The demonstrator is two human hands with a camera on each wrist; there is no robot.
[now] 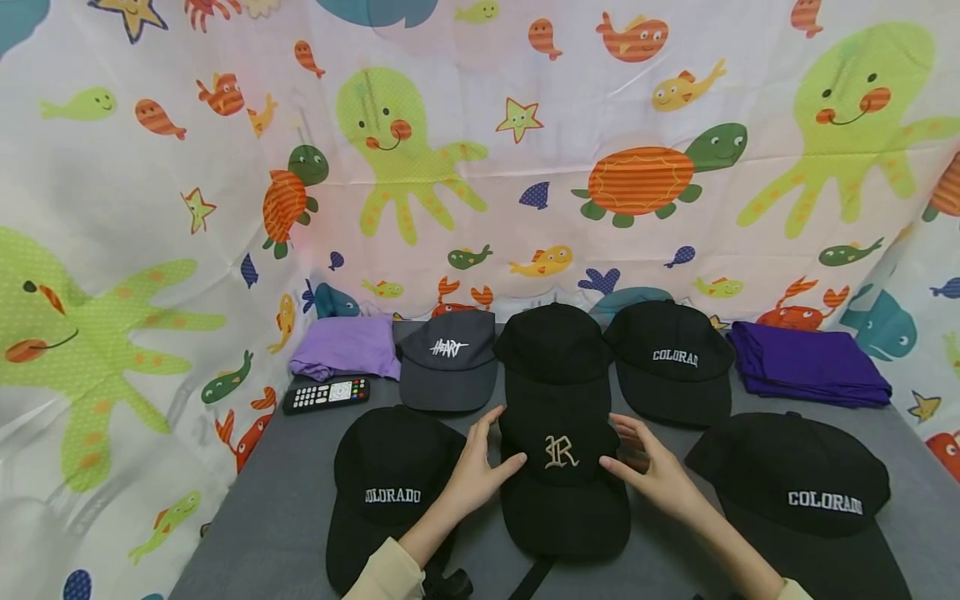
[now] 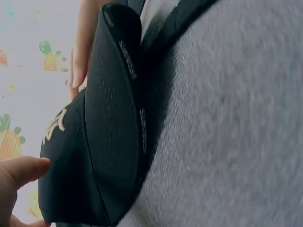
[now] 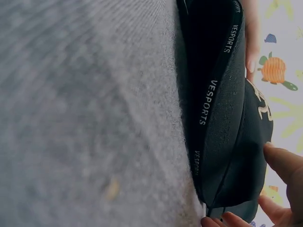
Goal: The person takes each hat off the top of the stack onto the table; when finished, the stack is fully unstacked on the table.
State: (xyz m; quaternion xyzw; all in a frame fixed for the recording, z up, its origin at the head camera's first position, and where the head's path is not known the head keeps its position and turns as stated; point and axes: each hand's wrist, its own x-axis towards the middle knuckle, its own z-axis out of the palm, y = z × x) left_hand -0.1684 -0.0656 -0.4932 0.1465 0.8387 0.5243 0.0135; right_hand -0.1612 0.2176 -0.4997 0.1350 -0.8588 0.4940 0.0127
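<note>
A black cap with a beige R (image 1: pixel 561 451) lies at the middle front of the table, brim toward me. My left hand (image 1: pixel 480 463) is at its left side and my right hand (image 1: pixel 651 463) at its right, both with fingers spread. In the left wrist view, the left thumb (image 2: pixel 33 169) meets the crown; in the right wrist view, the right thumb (image 3: pixel 281 158) does likewise, with fingertips by the cap's lower edge. White lettering (image 3: pixel 208 102) runs along an edge beneath the brim. Directly behind stands another black cap (image 1: pixel 555 346), its front partly hidden.
Black COLORADO caps lie at left (image 1: pixel 390 458), right (image 1: pixel 810 467) and back right (image 1: pixel 671 358). A dark grey HEART cap (image 1: pixel 448 358) sits at the back. Beyond are lilac cloth (image 1: pixel 347 346), a remote control (image 1: pixel 327 395) and purple cloth (image 1: pixel 810 362). A patterned curtain closes the back.
</note>
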